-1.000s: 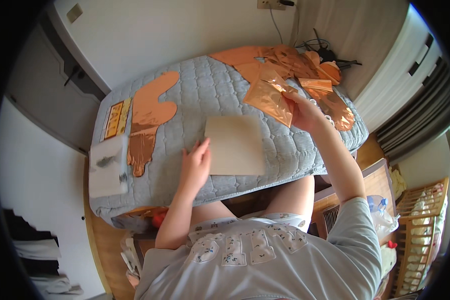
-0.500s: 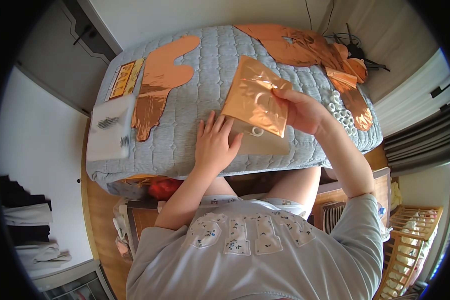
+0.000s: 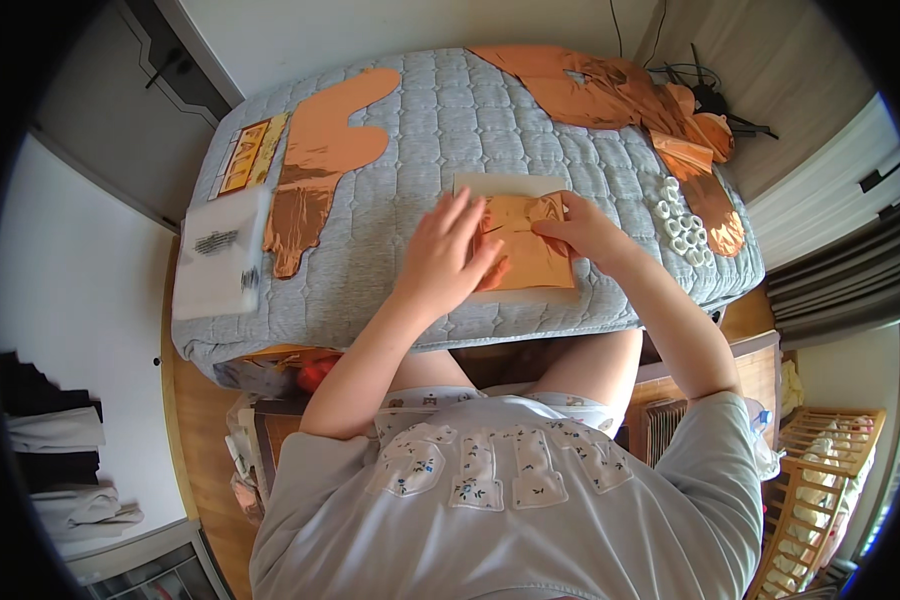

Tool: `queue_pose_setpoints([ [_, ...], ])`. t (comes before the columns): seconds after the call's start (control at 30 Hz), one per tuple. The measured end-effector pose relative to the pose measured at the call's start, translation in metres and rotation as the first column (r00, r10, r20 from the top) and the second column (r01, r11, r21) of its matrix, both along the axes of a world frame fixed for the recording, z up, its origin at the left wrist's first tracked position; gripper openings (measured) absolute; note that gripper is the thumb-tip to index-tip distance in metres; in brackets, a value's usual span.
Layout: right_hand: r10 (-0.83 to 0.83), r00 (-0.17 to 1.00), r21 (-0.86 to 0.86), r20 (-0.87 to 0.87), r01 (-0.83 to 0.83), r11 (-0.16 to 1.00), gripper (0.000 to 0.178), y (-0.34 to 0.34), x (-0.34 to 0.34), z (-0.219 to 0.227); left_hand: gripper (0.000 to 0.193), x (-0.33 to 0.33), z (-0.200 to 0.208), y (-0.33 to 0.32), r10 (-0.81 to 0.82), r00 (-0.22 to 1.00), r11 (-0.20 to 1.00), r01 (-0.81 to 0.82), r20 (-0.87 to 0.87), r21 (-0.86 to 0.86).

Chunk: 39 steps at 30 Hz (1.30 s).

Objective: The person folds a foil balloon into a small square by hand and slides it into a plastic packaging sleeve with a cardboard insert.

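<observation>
A folded copper-coloured foil balloon (image 3: 530, 262) lies flat on a pale rectangular sheet (image 3: 510, 184) near the bed's front edge. My right hand (image 3: 592, 232) pinches the balloon's far right corner between thumb and fingers. Over the balloon's left edge is my left hand (image 3: 444, 252), its fingers spread and holding nothing; whether the palm touches the foil I cannot tell. To the left, a flat, unfolded copper foil balloon (image 3: 328, 150) with rounded lobes is spread on the bed. Several small white rings (image 3: 682, 232) sit in a cluster to the right.
The grey quilted mattress (image 3: 440, 120) carries everything. More copper foil (image 3: 590, 95) is spread at the far right. At the left are a translucent white packet (image 3: 220, 255) and a yellow printed package (image 3: 250, 158). A wooden rack (image 3: 820, 490) stands at lower right.
My right hand has lowered the folded balloon from a tilted, raised position onto the pale sheet. My left hand has lifted off the mattress and moved to the balloon's left edge. The loose white ring under it is hidden.
</observation>
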State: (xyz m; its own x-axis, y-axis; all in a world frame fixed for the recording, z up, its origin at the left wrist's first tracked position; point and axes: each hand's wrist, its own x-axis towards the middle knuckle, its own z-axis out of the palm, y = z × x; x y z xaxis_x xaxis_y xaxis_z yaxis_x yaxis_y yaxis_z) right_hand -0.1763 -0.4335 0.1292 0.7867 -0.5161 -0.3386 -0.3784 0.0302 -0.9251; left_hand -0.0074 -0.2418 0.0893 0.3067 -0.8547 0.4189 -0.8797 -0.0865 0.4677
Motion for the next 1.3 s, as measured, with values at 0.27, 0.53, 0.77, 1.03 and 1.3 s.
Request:
queue_pose_setpoints([
  [0.27,-0.056,0.992,-0.065,-0.109,0.049,0.997,0.054,0.001,0.009,0.0,0.08,0.007,-0.009,-0.031,-0.275,0.944,0.946,0.231,0.182,0.229],
  [0.53,-0.062,0.996,-0.954,0.066,0.081,0.289,0.057,0.036,-0.006,0.0,0.076,0.001,-0.013,-0.032,-0.236,0.944,0.954,0.179,0.23,0.242],
  [0.77,0.105,0.975,-0.95,-0.197,-0.217,0.226,0.058,0.03,-0.022,-0.029,0.071,0.001,-0.023,-0.03,-0.199,0.951,0.974,0.165,0.238,0.153],
  [1.03,0.113,0.96,-0.944,-0.255,-0.272,0.185,0.067,0.025,-0.021,-0.035,0.063,0.012,-0.006,-0.027,-0.311,0.913,0.913,0.21,0.265,0.349],
  [1.3,0.191,0.887,-0.869,-0.421,-0.455,0.196,0.094,0.008,-0.032,-0.025,0.067,0.011,-0.013,-0.026,-0.307,0.874,0.917,0.165,0.377,0.363],
])
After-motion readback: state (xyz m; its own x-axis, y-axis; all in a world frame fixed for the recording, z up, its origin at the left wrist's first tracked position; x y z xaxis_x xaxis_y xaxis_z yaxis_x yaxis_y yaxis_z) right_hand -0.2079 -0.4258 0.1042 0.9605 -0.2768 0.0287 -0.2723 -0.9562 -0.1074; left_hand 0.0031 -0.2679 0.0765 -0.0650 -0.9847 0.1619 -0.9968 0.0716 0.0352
